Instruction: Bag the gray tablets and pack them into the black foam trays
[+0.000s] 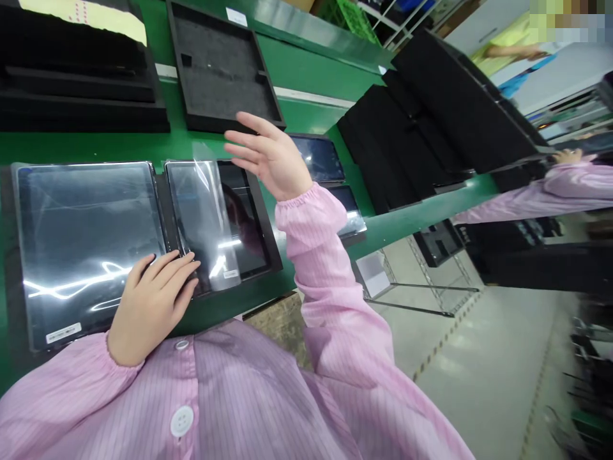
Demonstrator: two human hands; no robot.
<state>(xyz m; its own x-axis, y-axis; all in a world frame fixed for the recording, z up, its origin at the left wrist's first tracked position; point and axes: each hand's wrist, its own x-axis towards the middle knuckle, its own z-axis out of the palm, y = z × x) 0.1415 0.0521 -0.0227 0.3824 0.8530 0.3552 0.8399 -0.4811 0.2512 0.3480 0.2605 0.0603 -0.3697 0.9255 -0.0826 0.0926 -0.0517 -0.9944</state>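
Observation:
Two dark screen panels lie side by side on black trays. The left panel (pixel 90 223) is large, glossy and covered by clear film, with a barcode label at its lower corner. On the right panel (pixel 246 230) a clear film (pixel 215 223) lies over the left part, its upper edge raised, while bare dark glass shows at the right. My left hand (pixel 153 300) rests at the near edge between both panels, fingers stretched out. Above the right panel's far right corner my right hand (pixel 275 156) is raised with fingers spread, holding nothing. Whether it touches anything beneath is unclear.
A black foam tray (pixel 220 64) lies behind on the green bench (pixel 306 64). Stacked black trays (pixel 81 96) stand at far left, more black foam pieces (pixel 397 140) at right. Two smaller screens (pixel 320 158) lie beyond my right hand. A co-worker's pink sleeve (pixel 517 201) reaches in from the right.

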